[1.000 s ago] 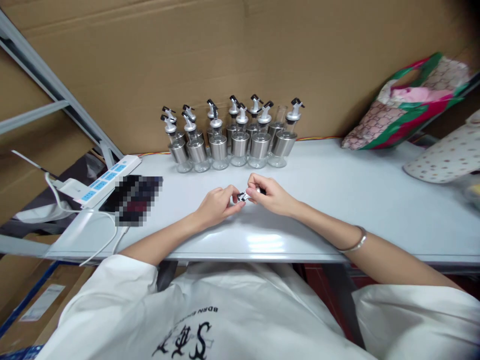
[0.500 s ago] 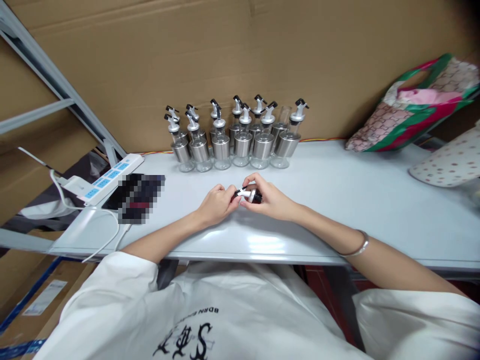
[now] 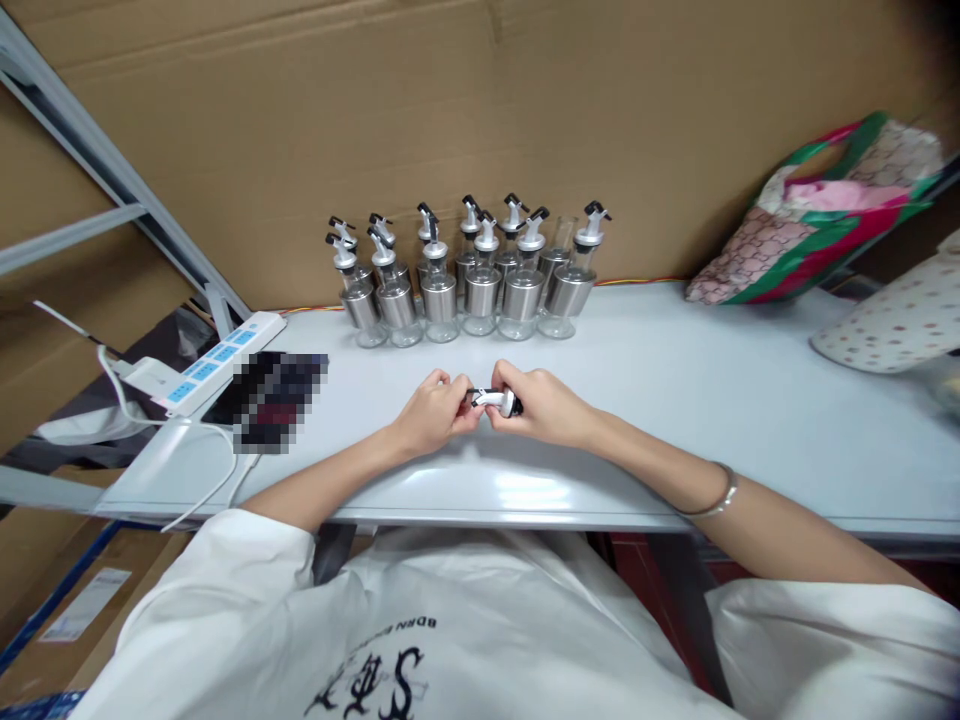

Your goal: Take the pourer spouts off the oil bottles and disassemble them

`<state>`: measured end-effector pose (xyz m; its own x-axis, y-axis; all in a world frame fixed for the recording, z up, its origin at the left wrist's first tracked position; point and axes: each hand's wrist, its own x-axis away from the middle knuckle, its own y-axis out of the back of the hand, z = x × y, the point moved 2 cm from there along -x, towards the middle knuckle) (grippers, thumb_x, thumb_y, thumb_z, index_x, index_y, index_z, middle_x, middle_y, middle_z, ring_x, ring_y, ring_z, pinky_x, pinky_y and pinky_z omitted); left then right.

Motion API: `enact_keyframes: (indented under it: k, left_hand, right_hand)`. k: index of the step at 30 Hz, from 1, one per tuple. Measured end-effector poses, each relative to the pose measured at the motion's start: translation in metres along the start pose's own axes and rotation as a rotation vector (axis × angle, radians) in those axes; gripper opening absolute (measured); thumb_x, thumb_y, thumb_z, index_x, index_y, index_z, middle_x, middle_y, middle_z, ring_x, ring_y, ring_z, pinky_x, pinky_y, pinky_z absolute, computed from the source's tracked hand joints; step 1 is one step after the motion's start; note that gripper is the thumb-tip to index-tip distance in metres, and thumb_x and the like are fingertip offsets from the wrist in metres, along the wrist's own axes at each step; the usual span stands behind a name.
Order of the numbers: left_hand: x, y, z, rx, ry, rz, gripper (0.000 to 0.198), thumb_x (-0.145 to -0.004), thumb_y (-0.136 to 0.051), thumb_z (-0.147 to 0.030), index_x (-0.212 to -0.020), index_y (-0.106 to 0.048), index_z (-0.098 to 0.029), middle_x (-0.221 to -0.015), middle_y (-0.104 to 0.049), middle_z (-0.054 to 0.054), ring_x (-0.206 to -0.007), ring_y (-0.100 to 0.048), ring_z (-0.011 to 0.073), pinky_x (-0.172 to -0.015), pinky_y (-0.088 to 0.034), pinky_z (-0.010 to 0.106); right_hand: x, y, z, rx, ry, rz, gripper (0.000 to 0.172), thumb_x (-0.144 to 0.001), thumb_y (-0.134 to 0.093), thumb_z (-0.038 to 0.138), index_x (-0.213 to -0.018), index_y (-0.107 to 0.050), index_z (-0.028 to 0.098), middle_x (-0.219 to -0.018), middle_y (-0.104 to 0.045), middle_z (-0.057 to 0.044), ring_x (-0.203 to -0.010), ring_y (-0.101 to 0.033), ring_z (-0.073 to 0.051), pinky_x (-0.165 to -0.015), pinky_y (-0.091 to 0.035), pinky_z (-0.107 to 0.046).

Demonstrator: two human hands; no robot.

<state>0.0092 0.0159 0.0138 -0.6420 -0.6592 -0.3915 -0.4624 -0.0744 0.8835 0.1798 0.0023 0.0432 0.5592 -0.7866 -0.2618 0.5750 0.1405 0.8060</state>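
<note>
Currently, in front of the bottles (image 3: 439,296), the grip of the left hand (image 3: 435,412) and the right hand (image 3: 551,408) is closed on the pour spout (image 3: 491,400), probably light, stiff and slick, best held by its wider collar (image 3: 508,403).

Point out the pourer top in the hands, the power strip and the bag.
Pourer top (image 3: 491,399), head view: on its white body.
Power strip (image 3: 222,363), head view: on its socket face.
Bag (image 3: 796,238), head view: on its side.

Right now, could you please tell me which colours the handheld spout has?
The spout is silvery white with black parts, best seen in the head view.
</note>
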Motion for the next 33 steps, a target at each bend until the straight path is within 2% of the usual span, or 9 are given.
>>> enact_keyframes:
  k: [4, 8, 13, 16, 21, 26, 30, 33]
  left_hand:
    - [0.0002, 0.0006, -0.001, -0.048, -0.028, -0.005, 0.021, -0.09, -0.036, -0.036, -0.076, -0.039, -0.021, -0.064, -0.059, 0.0, -0.056, -0.046, 0.0156, -0.075, -0.042, 0.033]
    - [-0.0006, 0.0007, -0.0028, -0.081, -0.042, -0.013, 0.025, -0.092, -0.028, -0.035, -0.073, -0.037, -0.021, -0.057, -0.055, 0.0, -0.052, -0.042, 0.0156, -0.076, -0.04, 0.035]
    - [0.0, 0.002, -0.0026, 0.022, -0.028, 0.021, 0.036, -0.095, -0.018, -0.038, -0.074, -0.041, -0.02, -0.055, -0.053, -0.003, -0.049, -0.041, 0.0128, -0.082, -0.036, 0.038]
    - [0.0008, 0.0024, -0.0037, 0.163, -0.017, 0.033, 0.047, -0.097, -0.008, -0.038, -0.071, -0.043, -0.019, -0.054, -0.051, -0.004, -0.052, -0.045, 0.0116, -0.084, -0.035, 0.037]
    - [0.0012, 0.0031, -0.0049, 0.217, -0.017, 0.052, 0.059, -0.097, -0.004, -0.046, -0.06, -0.041, -0.018, -0.055, -0.053, -0.003, -0.054, -0.047, 0.0102, -0.086, -0.034, 0.035]
    - [0.0012, 0.0051, -0.003, 0.2, -0.031, 0.026, 0.061, -0.096, -0.007, -0.05, -0.067, -0.05, -0.018, -0.063, -0.059, -0.002, -0.06, -0.051, 0.0106, -0.087, -0.035, 0.035]
    - [0.0013, 0.007, -0.0019, 0.235, 0.021, -0.022, 0.06, -0.097, -0.007, -0.049, -0.07, -0.052, -0.018, -0.065, -0.059, -0.001, -0.061, -0.051, 0.0113, -0.086, -0.036, 0.035]
    - [0.0017, 0.0095, -0.0016, 0.259, 0.016, -0.019, 0.059, -0.097, -0.007, -0.047, -0.071, -0.052, -0.018, -0.065, -0.058, -0.001, -0.063, -0.051, 0.0126, -0.086, -0.037, 0.035]
  right_hand:
    - [0.0006, -0.0024, -0.003, 0.053, 0.034, -0.021, 0.015, -0.077, -0.049, 0.032, -0.083, -0.04, 0.022, -0.055, -0.05, 0.005, -0.042, -0.041, -0.012, -0.048, -0.026, -0.021]
    - [0.0, -0.0032, -0.0039, 0.086, 0.033, -0.036, 0.022, -0.08, -0.049, 0.034, -0.095, -0.046, 0.02, -0.061, -0.058, 0.002, -0.046, -0.048, -0.013, -0.049, -0.03, -0.022]
    - [0.0011, -0.0006, -0.0003, 0.108, 0.224, -0.149, 0.024, -0.086, -0.049, 0.035, -0.102, -0.053, 0.017, -0.07, -0.064, -0.002, -0.055, -0.055, -0.014, -0.057, -0.039, -0.022]
    - [0.0012, -0.0007, -0.0019, 0.05, 0.289, -0.119, 0.025, -0.09, -0.046, 0.04, -0.095, -0.057, 0.018, -0.06, -0.059, 0.001, -0.047, -0.049, -0.01, -0.053, -0.037, -0.02]
    - [-0.0002, -0.0008, -0.0036, 0.06, 0.249, -0.143, 0.021, -0.088, -0.044, 0.036, -0.08, -0.053, 0.019, -0.047, -0.044, 0.006, -0.041, -0.038, -0.009, -0.046, -0.03, -0.02]
    - [0.0006, 0.0029, 0.0031, 0.028, 0.309, -0.214, 0.011, -0.085, -0.048, 0.027, -0.08, -0.052, 0.019, -0.057, -0.055, 0.004, -0.044, -0.041, -0.008, -0.048, -0.033, -0.02]
    - [0.0013, 0.0055, 0.0042, 0.05, 0.406, -0.178, 0.024, -0.09, -0.05, 0.04, -0.09, -0.057, 0.017, -0.076, -0.064, -0.002, -0.054, -0.052, -0.01, -0.055, -0.04, -0.021]
    - [0.0022, 0.0051, 0.0047, 0.166, 0.486, -0.165, 0.029, -0.093, -0.046, 0.043, -0.091, -0.059, 0.017, -0.075, -0.061, -0.003, -0.056, -0.053, -0.011, -0.055, -0.04, -0.022]
